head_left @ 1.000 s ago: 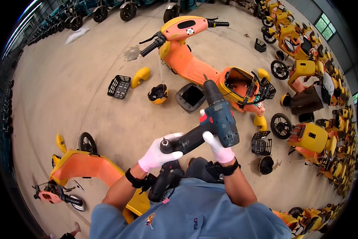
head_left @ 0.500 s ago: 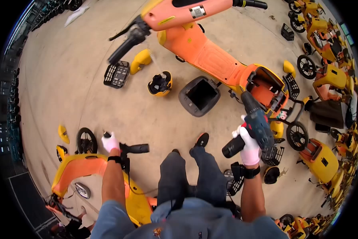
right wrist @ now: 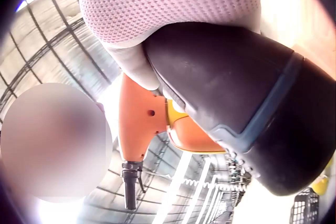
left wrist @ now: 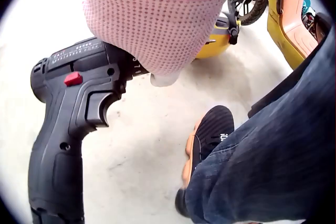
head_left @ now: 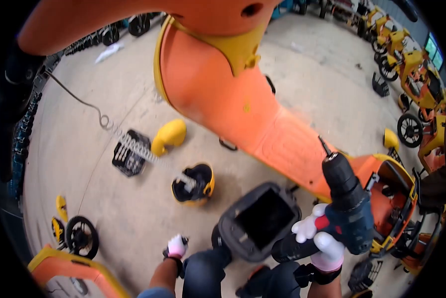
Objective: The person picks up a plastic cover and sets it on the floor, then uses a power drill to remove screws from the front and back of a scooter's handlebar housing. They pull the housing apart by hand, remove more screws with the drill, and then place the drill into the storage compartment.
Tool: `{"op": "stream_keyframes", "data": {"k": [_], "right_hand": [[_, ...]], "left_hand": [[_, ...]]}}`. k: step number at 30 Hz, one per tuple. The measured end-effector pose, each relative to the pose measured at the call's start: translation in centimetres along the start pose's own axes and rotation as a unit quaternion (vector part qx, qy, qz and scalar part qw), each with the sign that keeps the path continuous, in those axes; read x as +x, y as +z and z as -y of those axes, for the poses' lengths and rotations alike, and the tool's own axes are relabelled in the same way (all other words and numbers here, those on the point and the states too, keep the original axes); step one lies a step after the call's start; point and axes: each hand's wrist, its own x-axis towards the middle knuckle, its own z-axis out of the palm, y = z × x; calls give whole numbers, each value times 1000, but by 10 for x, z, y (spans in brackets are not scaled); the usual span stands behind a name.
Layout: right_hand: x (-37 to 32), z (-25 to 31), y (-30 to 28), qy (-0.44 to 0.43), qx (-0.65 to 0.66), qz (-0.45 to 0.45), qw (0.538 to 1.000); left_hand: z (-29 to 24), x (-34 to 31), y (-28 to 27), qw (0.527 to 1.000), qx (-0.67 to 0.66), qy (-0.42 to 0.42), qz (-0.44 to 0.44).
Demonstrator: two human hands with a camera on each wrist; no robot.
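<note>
My gloved right hand (head_left: pixel 329 251) grips the handle of a blue-and-black cordless drill (head_left: pixel 351 218), its bit pointing up and away. In the right wrist view the glove (right wrist: pixel 173 3) wraps the drill's dark handle. Low in the head view is my gloved left hand (head_left: pixel 176 246). The left wrist view shows that glove (left wrist: pixel 152 24) holding a black cordless drill (left wrist: pixel 58 129) by its front end, the handle and trigger free. An orange-and-yellow scooter (head_left: pixel 277 134) stands close ahead; its open rear compartment (head_left: pixel 389 198) lies beyond the right hand's drill.
On the floor lie a dark grey part with a rectangular opening (head_left: pixel 228 226), a yellow helmet (head_left: pixel 195 198), a yellow cover (head_left: pixel 169 136) and a black basket (head_left: pixel 127 161). A coiled cord (head_left: pixel 146 151) hangs above them. Another scooter (head_left: pixel 79 268) is at lower left; more line the right.
The scooter ahead has come much nearer, its front now filling the top of the view. My hands have moved apart; the right still holds the blue drill, the left the black one.
</note>
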Motion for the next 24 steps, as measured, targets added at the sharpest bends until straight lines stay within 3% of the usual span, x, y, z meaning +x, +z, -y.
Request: {"op": "stream_keyframes", "data": {"k": [2,4,7,12,15,16,17,18,19,20,21,22,23,24], "right_hand": [[30,-4,12,-63,34,56,996],[51,-5,25,-97,75,91,988],[77,-7,27,-120,23,129,984],[96,2,55,-229,-87,116,963],[108,1,72,-278,-171,86,942],[112,0,79,-288,-166,87,939],[116,-2,79,-296,-188,91,932],[121,-6,79,-305,-210,93,924],[124,-10,79,-304,-205,95,925],[126,-16,80,-296,-178,98,933],[129,-18,82,-294,-151,100,938],[129,-18,84,-295,-148,100,939],[128,-18,85,-295,-146,100,939],[130,-18,86,-297,-145,100,938]], "left_hand": [[-12,25,31,1000,-25,8,-6],[8,78,111,999,-16,-6,46],[-2,114,139,994,-43,-29,99],[2,142,122,992,-65,2,106],[21,165,82,992,-52,83,75],[3,163,17,988,-47,67,128],[-53,96,-106,980,-152,79,105],[-79,69,-172,965,-159,190,-82],[-119,22,-247,954,-200,187,-119],[-146,-6,-298,906,-284,248,-191],[-171,-29,-345,833,-295,360,-298],[-199,-61,-390,837,-333,304,-310],[-215,-62,-415,755,-380,376,-380],[-240,-84,-445,705,-452,422,-348]]}}
